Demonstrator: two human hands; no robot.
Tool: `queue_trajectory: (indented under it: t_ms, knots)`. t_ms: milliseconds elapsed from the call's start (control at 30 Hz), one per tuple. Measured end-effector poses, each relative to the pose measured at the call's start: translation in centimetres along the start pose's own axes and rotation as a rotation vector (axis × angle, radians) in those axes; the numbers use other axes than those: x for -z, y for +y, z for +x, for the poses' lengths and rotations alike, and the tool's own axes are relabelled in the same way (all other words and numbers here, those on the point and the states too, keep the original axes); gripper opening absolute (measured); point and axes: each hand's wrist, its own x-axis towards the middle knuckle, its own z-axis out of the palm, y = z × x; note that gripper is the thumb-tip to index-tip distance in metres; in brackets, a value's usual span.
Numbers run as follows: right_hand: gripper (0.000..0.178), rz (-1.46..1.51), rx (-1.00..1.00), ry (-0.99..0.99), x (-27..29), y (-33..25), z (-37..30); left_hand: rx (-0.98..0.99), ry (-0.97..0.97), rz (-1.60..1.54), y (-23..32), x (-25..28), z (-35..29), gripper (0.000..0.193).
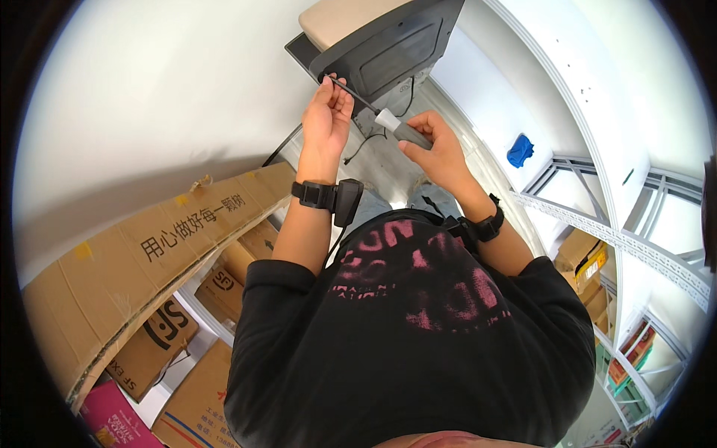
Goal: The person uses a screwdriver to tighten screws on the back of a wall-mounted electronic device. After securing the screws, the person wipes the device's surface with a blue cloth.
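Observation:
My right hand (437,148) is wrapped round the grey handle of a screwdriver (388,119), which has a pale collar and a long dark shaft. The shaft slants up and left to the lower left corner of a dark grey panel (396,54). At that corner, the fingers of my left hand (328,112) close round the tip end of the shaft. They hide the tip and whatever it meets. Behind the panel is a beige, rounded part (340,21) of the same object, which stands tilted against the white wall.
A black cable (364,146) trails on the floor below the panel. Along the left runs a long cardboard box (142,254), with more cartons (157,340) under it. White metal shelving (620,243) lines the right side, with a crumpled blue item (520,151) near it.

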Motion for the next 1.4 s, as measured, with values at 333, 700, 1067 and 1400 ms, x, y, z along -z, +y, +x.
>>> queue_trajectory:
  t_ms: [333,700,1067,1400]
  knots:
    - [0.031,-0.037,0.049,0.054,-0.6,-0.2,0.2,0.027,0.002,-0.011,0.5,0.2,0.5,0.013]
    - [0.031,-0.061,0.068,0.103,-1.5,-0.5,0.2,-0.456,0.181,0.855,2.2,0.8,0.5,0.015]
    - [0.038,-0.386,0.119,0.194,-2.2,-3.1,-0.5,-1.079,-0.092,1.563,3.4,0.1,1.3,0.041]
    - [0.035,-0.262,-0.016,0.271,-2.5,-3.1,-0.5,-1.136,-0.092,1.625,3.3,0.2,1.5,0.036]
